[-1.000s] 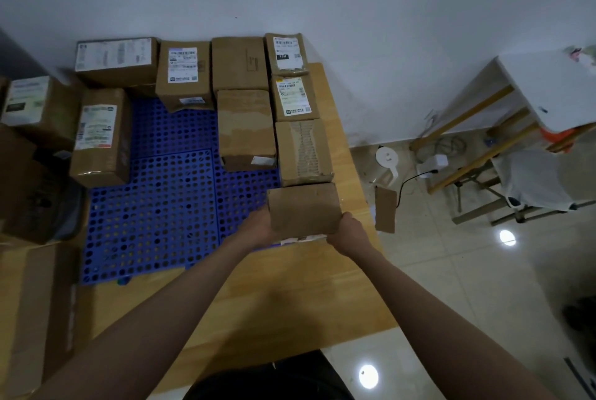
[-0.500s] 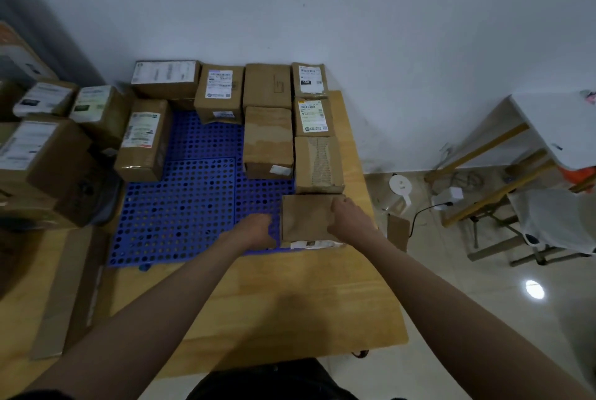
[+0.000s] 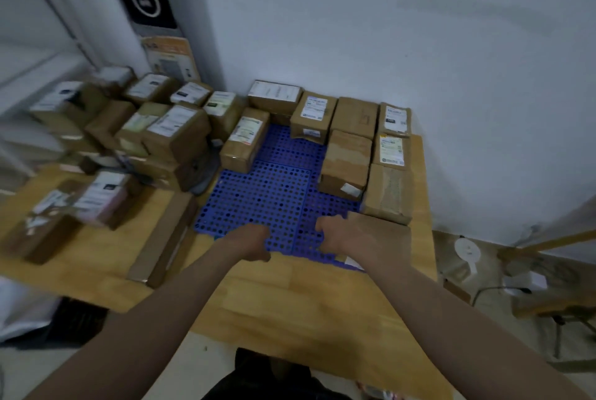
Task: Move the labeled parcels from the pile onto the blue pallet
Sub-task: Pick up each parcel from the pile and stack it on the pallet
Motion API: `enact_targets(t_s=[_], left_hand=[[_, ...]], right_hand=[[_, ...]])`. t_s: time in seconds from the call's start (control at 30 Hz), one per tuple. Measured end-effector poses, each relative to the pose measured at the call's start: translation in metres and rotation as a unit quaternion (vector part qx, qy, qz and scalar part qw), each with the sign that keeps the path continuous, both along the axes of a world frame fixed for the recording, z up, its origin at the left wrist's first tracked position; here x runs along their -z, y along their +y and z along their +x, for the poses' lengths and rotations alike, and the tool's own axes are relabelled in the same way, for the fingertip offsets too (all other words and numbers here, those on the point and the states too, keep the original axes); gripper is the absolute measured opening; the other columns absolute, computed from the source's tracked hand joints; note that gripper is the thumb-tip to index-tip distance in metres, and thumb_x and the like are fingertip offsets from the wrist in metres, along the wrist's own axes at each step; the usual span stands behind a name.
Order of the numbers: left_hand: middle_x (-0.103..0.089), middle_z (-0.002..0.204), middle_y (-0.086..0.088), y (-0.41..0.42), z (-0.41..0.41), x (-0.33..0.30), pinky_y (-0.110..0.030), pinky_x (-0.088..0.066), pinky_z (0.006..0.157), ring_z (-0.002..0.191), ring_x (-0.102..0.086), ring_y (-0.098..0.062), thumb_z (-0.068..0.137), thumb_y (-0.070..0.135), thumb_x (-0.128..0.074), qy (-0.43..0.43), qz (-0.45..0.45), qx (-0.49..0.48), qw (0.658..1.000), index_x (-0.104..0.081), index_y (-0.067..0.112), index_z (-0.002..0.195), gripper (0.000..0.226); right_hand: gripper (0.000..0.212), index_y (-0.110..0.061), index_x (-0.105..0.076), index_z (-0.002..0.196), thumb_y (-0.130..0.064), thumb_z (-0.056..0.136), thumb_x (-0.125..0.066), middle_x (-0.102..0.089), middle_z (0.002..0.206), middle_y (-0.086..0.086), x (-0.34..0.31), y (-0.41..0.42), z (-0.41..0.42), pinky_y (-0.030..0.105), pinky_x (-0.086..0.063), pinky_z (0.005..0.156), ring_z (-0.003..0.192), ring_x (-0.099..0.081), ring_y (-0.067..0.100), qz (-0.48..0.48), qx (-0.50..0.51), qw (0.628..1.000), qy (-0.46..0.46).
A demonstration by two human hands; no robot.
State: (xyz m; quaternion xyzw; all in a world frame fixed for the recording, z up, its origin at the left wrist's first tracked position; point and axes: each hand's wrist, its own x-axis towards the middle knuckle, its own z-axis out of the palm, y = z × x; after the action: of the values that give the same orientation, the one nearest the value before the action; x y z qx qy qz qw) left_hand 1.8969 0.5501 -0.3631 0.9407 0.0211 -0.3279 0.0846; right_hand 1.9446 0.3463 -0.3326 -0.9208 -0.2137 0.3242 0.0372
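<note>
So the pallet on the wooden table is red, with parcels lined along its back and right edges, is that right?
Not quite: the pallet is blue, not red, as the head view shows. The rest holds: it lies on the wooden table with parcels lined along its back and right edges.

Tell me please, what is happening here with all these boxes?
A person is moving cardboard parcels from a pile onto a blue pallet on a wooden table. The nearest parcel sits at the pallet's front right corner. The right hand rests against it; the left hand holds nothing.
</note>
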Motion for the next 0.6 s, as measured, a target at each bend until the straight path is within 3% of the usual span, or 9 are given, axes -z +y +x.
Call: enact_targets(t_s=[0.1, 0.3, 0.47, 0.6], left_hand=[[-0.033, 0.154, -0.002, 0.037, -0.022, -0.001, -0.04, -0.039, 0.108, 0.136, -0.04, -0.023, 0.093, 0.036, -0.064, 0.0, 0.001, -0.042, 0.999, -0.031, 0.019, 0.149, 0.067], [-0.04, 0.149, -0.004, 0.114, -0.058, -0.007, -0.035, -0.042, 0.103, 0.133, -0.043, -0.022, 0.091, 0.038, -0.065, -0.003, -0.016, -0.102, 0.995, -0.039, 0.017, 0.145, 0.063], [-0.046, 0.142, -0.004, 0.173, -0.084, -0.009, -0.031, -0.043, 0.094, 0.127, -0.048, -0.023, 0.087, 0.041, -0.067, -0.005, -0.021, -0.145, 0.989, -0.04, 0.019, 0.143, 0.066], [-0.051, 0.136, -0.003, 0.227, -0.106, -0.007, -0.033, -0.047, 0.09, 0.118, -0.053, -0.022, 0.084, 0.043, -0.068, -0.001, -0.027, -0.174, 0.984, -0.045, 0.023, 0.137, 0.061]], right_hand=[[0.033, -0.007, -0.053, 0.126, -0.007, 0.094, -0.059, -0.059, 0.12, 0.015, -0.006, 0.04, -0.009, 0.039, -0.05, 0.069, 0.087, -0.059, 0.025, 0.007, -0.035, 0.999, 0.0], [0.034, -0.009, -0.051, 0.124, -0.017, 0.093, -0.064, -0.059, 0.118, 0.011, -0.008, 0.117, -0.026, 0.042, -0.055, 0.086, 0.101, -0.062, 0.027, 0.018, -0.104, 0.994, 0.01], [0.033, -0.01, -0.051, 0.124, -0.018, 0.094, -0.063, -0.059, 0.119, 0.01, -0.005, 0.184, -0.04, 0.039, -0.052, 0.075, 0.093, -0.062, 0.024, 0.023, -0.121, 0.992, 0.018], [0.041, -0.012, -0.049, 0.132, -0.021, 0.094, -0.063, -0.055, 0.128, 0.006, 0.003, 0.242, -0.056, 0.039, -0.052, 0.088, 0.11, -0.058, 0.024, 0.027, -0.119, 0.992, 0.023]])
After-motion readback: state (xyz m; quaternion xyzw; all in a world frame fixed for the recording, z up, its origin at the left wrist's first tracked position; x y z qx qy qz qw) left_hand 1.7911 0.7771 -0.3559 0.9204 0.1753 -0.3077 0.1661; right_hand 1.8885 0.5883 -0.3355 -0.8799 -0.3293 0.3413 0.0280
